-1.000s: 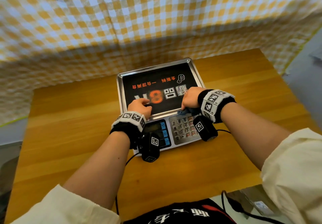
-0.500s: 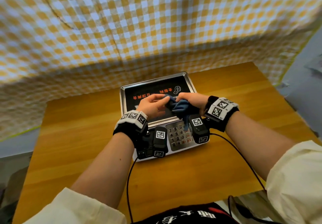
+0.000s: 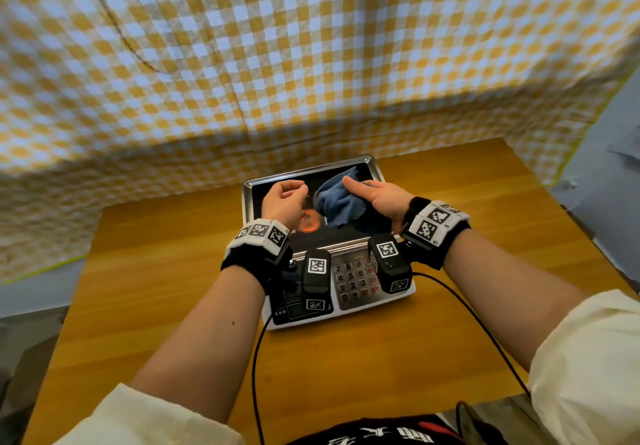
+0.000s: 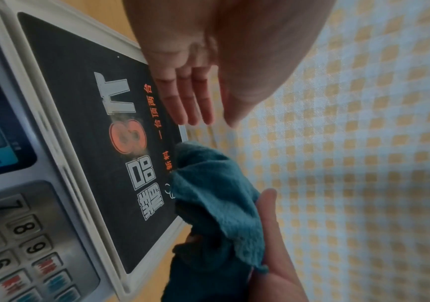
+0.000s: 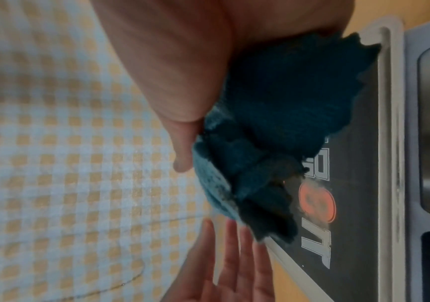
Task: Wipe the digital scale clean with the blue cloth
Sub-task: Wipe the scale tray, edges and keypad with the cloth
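A wooden worktop (image 3: 166, 271) fills the middle of the room. A yellow-and-white checked cloth (image 3: 311, 46) hangs behind it from nine round to three o'clock. A black cable (image 3: 460, 306) trails over the wood toward five o'clock. Grey floor (image 3: 38, 288) shows at nine.

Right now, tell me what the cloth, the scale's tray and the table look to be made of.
Cloth: soft blue-teal terry or microfibre, by its nubbly weave and ragged edge, bunched in the right hand.
Tray: probably stainless steel, with a shiny raised rim; a matte black printed sheet covers its face.
Table: wood or wood-look laminate, with a smooth orange grain.
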